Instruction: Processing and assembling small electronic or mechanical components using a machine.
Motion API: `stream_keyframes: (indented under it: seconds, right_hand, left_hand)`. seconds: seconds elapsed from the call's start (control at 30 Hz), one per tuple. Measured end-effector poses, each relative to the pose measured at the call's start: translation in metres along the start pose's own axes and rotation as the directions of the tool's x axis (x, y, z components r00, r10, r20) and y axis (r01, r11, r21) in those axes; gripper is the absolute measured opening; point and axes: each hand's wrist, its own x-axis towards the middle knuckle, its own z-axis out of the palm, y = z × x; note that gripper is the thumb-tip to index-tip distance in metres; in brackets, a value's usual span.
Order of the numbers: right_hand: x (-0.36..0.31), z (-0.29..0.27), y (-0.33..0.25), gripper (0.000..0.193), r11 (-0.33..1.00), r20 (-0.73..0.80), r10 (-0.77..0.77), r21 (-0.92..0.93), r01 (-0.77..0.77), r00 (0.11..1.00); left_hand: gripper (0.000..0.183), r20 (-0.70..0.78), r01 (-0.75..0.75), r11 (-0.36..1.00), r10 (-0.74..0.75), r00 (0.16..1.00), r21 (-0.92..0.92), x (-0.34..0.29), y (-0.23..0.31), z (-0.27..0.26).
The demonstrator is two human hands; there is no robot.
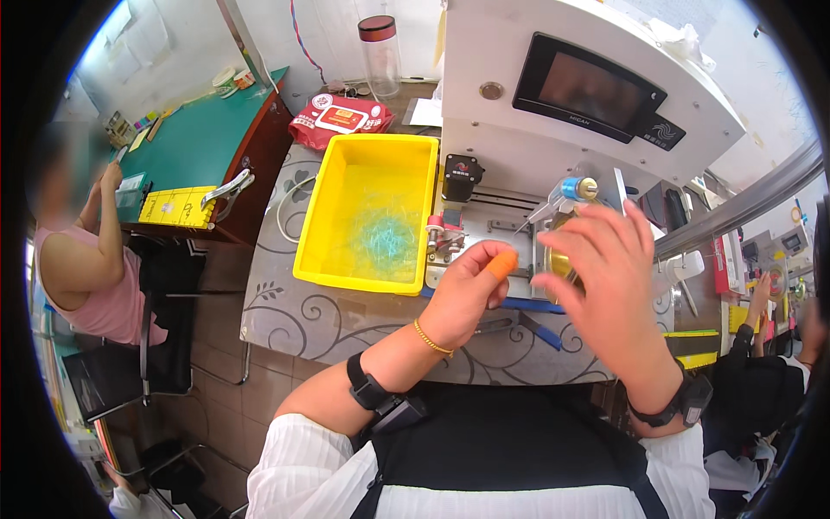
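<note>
My left hand (471, 294) is closed in a pinch at the front of the machine, an orange finger cot (503, 265) on one digit. Whatever the pinch holds, if anything, is too small to make out. Raised beside it, my right hand (609, 285) has curved fingers spread apart, with nothing visible in them. A brass-coloured round part (561, 262) shows partly behind the right fingers. Above it, a blue and silver cylinder with a thin needle tip (571, 190) slants down toward the machine bed. A small red and metal clamp fixture (443, 232) stands left of my left hand.
A yellow bin (316, 233) with a heap of thin bluish strands (385, 240) stands left of the white machine (510, 143). Blue-handled pliers (540, 331) lie on the patterned tabletop (294, 316). A red pouch (341, 119) sits behind. Other people work at left and right.
</note>
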Motion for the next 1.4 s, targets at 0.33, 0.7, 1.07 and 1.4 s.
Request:
stream_keyframes:
  seconds: [0.33, 0.7, 1.07, 1.4]
  right_hand:
    - [0.028, 0.023, -0.006, 0.018, 0.991, -0.023, -0.066, -0.119, 0.063, 0.998]
    - [0.022, 0.028, -0.026, 0.009, 0.989, -0.161, -0.143, -0.071, 0.133, 0.977]
    - [-0.03, 0.027, -0.039, 0.028, 0.961, -0.185, -0.21, 0.141, 0.238, 0.96]
    - [-0.112, 0.06, 0.014, 0.024, 0.937, -0.104, -0.146, 0.304, 0.171, 0.984]
  left_hand:
    - [0.016, -0.068, -0.128, 0.901, 0.11, 0.992, -0.414, 0.02, -0.009, 0.005]
    - [0.033, 0.073, 0.051, 0.964, -0.033, 0.997, -0.26, -0.032, 0.021, -0.004]
    - [0.013, -0.349, -0.016, 1.0, 0.021, 0.937, 0.017, -0.046, 0.046, -0.012]
    - [0.015, -0.255, -0.137, 0.533, 0.597, 0.761, 0.835, -0.029, 0.035, -0.029]
